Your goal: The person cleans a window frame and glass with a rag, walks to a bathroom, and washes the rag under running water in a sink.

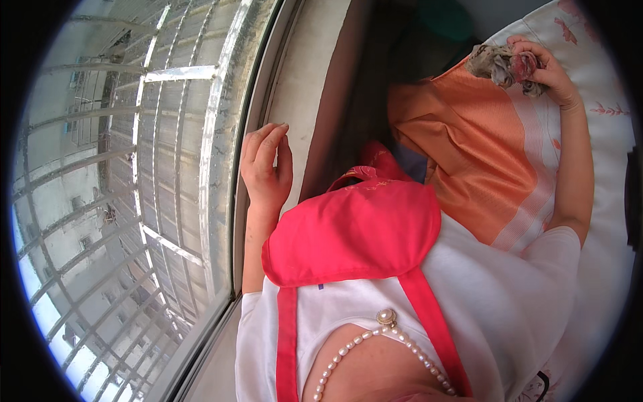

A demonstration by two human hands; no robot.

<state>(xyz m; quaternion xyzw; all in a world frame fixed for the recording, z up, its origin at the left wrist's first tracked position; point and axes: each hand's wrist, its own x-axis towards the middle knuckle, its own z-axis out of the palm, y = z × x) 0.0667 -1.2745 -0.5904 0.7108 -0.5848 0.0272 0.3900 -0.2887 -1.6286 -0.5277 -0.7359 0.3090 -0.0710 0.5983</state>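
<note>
At the upper right my right hand (554, 75) grips a crumpled grey and dull red cloth rag (502, 70). The rag hangs in a bunch over the upper edge of an orange cloth (472, 145) with a pale striped border. My left hand (269, 163) is raised at the window frame (244, 133), its fingers loosely bent. A gap shows between the thumb and the fingers, with nothing visible in it. Whether that hand touches the frame I cannot tell.
Behind the window glass on the left are metal security bars (207, 145) and buildings. A pale sill (306, 65) runs beside the frame. White fabric with red leaf prints (603, 145) covers the right side. A red apron (351, 231) hangs on my front. A dark green object (447, 20) sits in shadow.
</note>
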